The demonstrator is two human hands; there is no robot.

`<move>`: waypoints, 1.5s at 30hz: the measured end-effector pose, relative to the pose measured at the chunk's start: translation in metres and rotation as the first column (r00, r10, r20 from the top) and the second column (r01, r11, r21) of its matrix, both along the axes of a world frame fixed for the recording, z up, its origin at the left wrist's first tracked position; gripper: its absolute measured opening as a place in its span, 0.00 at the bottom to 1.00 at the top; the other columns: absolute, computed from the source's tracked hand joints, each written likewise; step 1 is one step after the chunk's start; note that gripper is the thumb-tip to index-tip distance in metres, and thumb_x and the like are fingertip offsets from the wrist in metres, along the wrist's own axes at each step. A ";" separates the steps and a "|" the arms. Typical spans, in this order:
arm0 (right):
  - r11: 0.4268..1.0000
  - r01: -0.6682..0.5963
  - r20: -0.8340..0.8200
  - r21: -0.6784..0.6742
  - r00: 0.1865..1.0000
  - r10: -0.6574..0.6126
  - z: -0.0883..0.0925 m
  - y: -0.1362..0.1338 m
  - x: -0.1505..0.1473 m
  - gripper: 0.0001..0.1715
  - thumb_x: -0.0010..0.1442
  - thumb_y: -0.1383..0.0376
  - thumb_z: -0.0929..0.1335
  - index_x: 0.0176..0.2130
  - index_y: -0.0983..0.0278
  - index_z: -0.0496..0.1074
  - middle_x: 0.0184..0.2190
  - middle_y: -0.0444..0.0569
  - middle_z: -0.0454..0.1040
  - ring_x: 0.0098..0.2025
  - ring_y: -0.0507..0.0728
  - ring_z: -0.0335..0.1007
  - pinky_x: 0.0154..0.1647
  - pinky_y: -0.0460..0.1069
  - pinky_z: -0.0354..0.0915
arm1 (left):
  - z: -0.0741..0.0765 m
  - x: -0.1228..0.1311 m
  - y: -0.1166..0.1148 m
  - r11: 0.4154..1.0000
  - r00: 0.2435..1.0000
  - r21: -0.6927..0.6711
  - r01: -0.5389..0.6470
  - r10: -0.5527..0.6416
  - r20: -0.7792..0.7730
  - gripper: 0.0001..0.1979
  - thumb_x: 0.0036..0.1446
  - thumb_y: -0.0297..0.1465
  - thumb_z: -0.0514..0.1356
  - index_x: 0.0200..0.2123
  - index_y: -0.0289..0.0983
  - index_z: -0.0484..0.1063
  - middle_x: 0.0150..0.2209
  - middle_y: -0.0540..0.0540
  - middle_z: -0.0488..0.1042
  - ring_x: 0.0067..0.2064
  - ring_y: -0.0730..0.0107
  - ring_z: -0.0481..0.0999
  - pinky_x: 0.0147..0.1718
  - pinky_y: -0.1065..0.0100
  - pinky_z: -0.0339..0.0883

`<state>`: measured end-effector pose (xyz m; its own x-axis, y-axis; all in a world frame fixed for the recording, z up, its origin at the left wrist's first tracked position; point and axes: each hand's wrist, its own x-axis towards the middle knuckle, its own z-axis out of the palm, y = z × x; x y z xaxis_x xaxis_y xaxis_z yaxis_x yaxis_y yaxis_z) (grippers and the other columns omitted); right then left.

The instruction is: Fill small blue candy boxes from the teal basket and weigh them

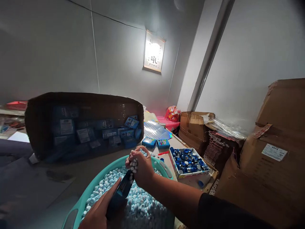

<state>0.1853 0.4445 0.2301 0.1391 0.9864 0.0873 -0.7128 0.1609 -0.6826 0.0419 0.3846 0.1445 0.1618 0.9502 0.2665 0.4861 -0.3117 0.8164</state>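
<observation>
Small white and pale blue tablets fill a teal plastic tub in front of me. Over the tub, my left hand grips a dark blue box, tilted with its upper end toward my right hand. Closed around a handful of tablets, my right hand is right above the box's upper end. Some tablets show between its fingers and at the mouth of the box. The inside of the box is hidden.
Left of the tub, a cardboard carton lies on its side with several blue boxes inside. Two blue boxes stand behind the tub. A tray of blue caps sits to the right, near a red pen. Large cartons line the right side.
</observation>
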 end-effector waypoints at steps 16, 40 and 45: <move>0.998 -0.022 0.059 0.053 0.998 0.019 -0.003 -0.004 0.003 0.19 0.52 0.58 0.74 0.24 0.61 0.61 0.17 0.38 0.70 0.22 0.51 0.69 0.26 0.46 0.66 | 0.015 0.013 -0.015 0.993 0.993 0.043 -0.108 0.110 -0.047 0.27 0.62 0.45 0.53 0.61 0.45 0.67 0.59 0.47 0.75 0.61 0.56 0.73 0.60 0.57 0.65; 0.984 -0.144 0.114 0.103 0.985 0.132 -0.006 -0.006 0.004 0.21 0.55 0.54 0.70 0.21 0.62 0.63 0.14 0.41 0.68 0.21 0.54 0.71 0.25 0.47 0.66 | 0.031 0.007 -0.020 0.998 0.980 0.009 -0.057 0.058 -0.189 0.25 0.65 0.43 0.52 0.64 0.47 0.64 0.60 0.48 0.74 0.59 0.60 0.74 0.57 0.61 0.68; 0.986 -0.129 0.170 0.101 0.979 0.111 -0.006 -0.010 0.005 0.23 0.54 0.48 0.70 0.22 0.61 0.63 0.14 0.42 0.69 0.24 0.56 0.73 0.32 0.52 0.70 | 0.035 0.007 -0.021 0.998 0.980 -0.031 -0.052 0.045 -0.195 0.25 0.65 0.43 0.52 0.63 0.50 0.63 0.61 0.50 0.73 0.61 0.60 0.73 0.58 0.61 0.67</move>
<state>0.1903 0.4343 0.2240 -0.0046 0.9779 0.2092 -0.6122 0.1627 -0.7738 0.0491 0.3640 0.1793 0.1609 0.9665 0.2000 0.6500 -0.2563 0.7154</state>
